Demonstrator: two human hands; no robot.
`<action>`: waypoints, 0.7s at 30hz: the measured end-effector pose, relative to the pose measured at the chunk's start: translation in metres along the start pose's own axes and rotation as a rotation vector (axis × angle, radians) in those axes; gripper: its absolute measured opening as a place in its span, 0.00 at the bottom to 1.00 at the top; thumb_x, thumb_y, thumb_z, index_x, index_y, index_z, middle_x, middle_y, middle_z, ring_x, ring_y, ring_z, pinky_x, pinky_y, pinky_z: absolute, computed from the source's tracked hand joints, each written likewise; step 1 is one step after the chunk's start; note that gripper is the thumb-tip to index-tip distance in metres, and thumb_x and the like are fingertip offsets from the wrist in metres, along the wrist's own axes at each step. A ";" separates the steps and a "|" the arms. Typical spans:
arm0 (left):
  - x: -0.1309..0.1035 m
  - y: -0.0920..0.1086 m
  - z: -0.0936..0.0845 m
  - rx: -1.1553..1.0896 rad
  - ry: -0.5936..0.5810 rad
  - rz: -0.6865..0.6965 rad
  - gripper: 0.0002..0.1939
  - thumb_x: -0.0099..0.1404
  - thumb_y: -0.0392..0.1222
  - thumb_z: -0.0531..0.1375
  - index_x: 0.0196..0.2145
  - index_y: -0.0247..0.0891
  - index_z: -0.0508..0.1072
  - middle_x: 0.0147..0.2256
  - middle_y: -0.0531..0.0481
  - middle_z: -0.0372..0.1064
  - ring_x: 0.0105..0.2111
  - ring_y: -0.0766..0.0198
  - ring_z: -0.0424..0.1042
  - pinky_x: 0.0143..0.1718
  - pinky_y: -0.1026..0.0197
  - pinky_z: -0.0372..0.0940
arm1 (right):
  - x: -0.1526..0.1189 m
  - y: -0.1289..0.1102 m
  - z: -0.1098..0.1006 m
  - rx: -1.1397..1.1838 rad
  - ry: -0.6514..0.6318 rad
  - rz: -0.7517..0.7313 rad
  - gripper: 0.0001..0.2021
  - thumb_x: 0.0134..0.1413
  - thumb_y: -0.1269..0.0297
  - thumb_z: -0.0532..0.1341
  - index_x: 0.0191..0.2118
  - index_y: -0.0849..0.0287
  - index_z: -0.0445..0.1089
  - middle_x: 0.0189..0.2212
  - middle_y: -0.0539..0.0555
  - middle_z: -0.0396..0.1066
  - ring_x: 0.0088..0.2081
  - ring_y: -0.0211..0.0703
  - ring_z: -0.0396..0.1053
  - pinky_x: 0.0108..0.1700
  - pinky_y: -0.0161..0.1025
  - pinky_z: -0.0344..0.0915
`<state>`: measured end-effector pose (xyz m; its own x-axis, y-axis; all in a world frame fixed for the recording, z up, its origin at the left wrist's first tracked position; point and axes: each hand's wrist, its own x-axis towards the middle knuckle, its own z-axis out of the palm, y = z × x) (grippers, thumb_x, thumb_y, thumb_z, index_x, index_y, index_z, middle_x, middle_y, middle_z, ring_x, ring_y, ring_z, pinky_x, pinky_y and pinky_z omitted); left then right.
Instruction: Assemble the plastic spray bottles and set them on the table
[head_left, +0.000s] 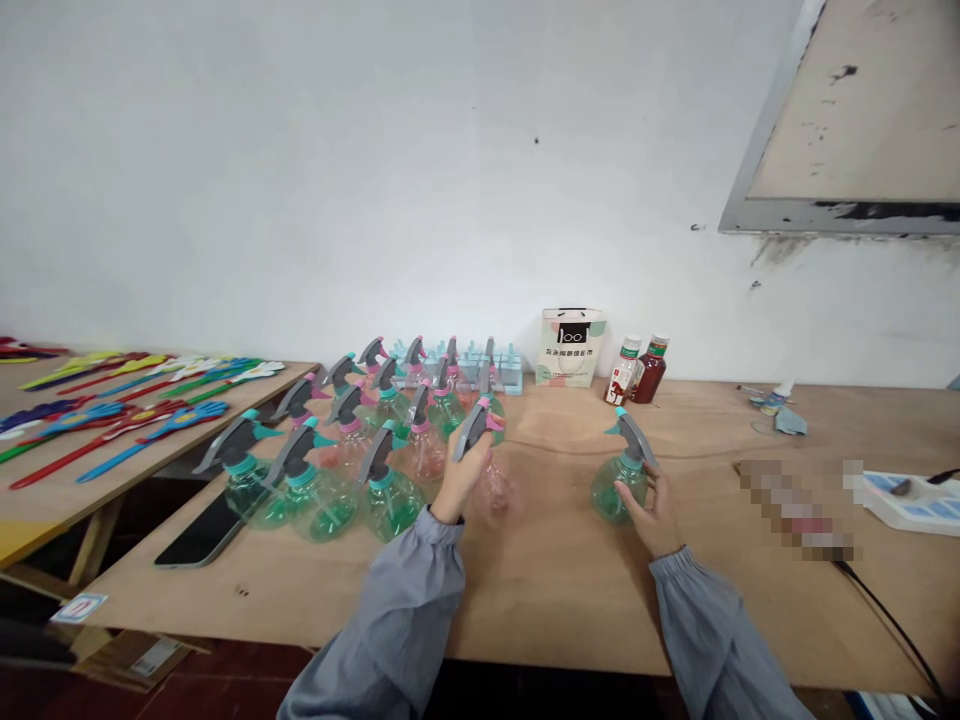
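My left hand is closed around the grey head of a pink spray bottle, at the right edge of a group of similar bottles. My right hand grips a green spray bottle with a teal nozzle, apart from the group and to its right. Several green and pink spray bottles stand upright close together on the left of the wooden table. Their heads are grey with teal or pink nozzles.
A dark phone lies by the front-left bottles. Behind stand a light blue rack, a paper bag and two red-brown bottles. At right are a white tray and a black cable. Colourful flower-topped strips cover the left table.
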<state>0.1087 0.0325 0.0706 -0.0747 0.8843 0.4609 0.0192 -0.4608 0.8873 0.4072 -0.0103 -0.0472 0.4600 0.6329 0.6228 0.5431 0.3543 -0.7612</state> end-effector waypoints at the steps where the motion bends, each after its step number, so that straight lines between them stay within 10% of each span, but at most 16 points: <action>1: 0.004 -0.001 -0.001 0.018 0.012 0.026 0.10 0.53 0.40 0.57 0.33 0.38 0.75 0.32 0.51 0.73 0.31 0.64 0.69 0.34 0.62 0.64 | 0.000 0.000 0.000 0.007 -0.001 -0.005 0.31 0.46 0.37 0.66 0.46 0.58 0.67 0.39 0.60 0.73 0.41 0.54 0.74 0.44 0.52 0.73; 21: 0.021 -0.051 0.006 0.202 0.188 -0.010 0.11 0.57 0.46 0.65 0.35 0.38 0.76 0.26 0.55 0.70 0.30 0.65 0.70 0.35 0.65 0.64 | -0.001 0.001 -0.004 -0.027 -0.027 -0.009 0.27 0.46 0.41 0.67 0.45 0.56 0.67 0.40 0.60 0.73 0.44 0.57 0.73 0.50 0.60 0.70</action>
<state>0.1117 0.0748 0.0356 -0.2593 0.8506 0.4574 0.2146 -0.4110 0.8860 0.4098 -0.0138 -0.0479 0.4361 0.6486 0.6238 0.5658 0.3415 -0.7505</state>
